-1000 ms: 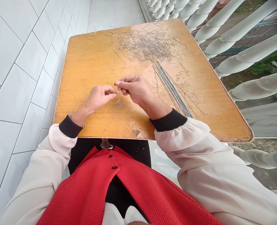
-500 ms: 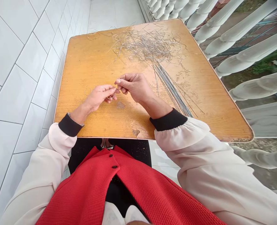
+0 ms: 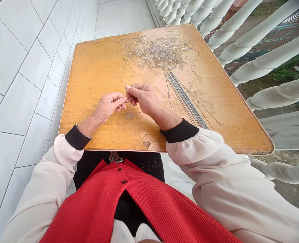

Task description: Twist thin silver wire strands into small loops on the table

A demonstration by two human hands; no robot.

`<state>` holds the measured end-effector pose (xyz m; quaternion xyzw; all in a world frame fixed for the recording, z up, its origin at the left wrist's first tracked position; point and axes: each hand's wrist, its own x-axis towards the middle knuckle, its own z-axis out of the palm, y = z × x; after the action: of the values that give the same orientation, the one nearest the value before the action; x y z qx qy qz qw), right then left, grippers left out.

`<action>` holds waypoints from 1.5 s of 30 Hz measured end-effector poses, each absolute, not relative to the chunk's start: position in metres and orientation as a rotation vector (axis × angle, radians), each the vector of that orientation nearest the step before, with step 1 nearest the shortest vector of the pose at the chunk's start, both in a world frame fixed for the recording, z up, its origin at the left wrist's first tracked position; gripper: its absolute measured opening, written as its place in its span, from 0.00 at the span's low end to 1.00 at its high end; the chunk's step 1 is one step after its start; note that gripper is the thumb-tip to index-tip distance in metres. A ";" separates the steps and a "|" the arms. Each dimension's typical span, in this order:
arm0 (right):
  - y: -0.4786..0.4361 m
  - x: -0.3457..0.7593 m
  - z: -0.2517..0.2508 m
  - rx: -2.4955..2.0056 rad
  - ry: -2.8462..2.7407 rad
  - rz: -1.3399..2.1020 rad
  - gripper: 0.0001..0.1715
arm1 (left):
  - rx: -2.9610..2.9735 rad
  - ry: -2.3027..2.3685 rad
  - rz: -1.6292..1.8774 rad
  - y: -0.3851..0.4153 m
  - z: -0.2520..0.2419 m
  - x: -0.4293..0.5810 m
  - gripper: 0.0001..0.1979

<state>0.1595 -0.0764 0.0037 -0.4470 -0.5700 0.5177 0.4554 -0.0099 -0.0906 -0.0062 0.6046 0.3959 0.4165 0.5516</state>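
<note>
Just up and left of the frame's middle, the left hand (image 3: 107, 104) and the right hand (image 3: 145, 97) both pinch a thin strand (image 3: 129, 98), seemingly bending or smoothing it, so the next move likely needs a soft, steady grip.

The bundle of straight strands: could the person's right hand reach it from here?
Probably yes: the bundle lies beside the right forearm, its middle uncovered, though the right hand seems to pinch a strand.
</note>
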 end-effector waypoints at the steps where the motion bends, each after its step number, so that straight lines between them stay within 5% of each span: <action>1: -0.076 0.159 0.002 -1.092 -1.391 1.296 0.31 | 1.439 0.928 0.994 -0.091 -0.007 -0.010 0.11; 18: -0.080 0.158 0.008 -1.033 -1.157 1.474 0.31 | 1.402 1.035 1.110 -0.092 -0.003 -0.008 0.11; 30: -0.080 0.156 0.005 -1.034 -1.254 1.361 0.16 | 1.265 1.017 1.165 -0.096 0.000 -0.004 0.16; 45: -0.080 0.153 0.001 -0.957 -1.234 1.408 0.21 | 1.213 1.010 1.186 -0.093 -0.001 -0.003 0.15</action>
<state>0.1529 -0.0800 0.0013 -0.3950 -0.5094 0.5814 0.4965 -0.0029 -0.0929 -0.0012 0.5128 0.4267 0.5013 0.5510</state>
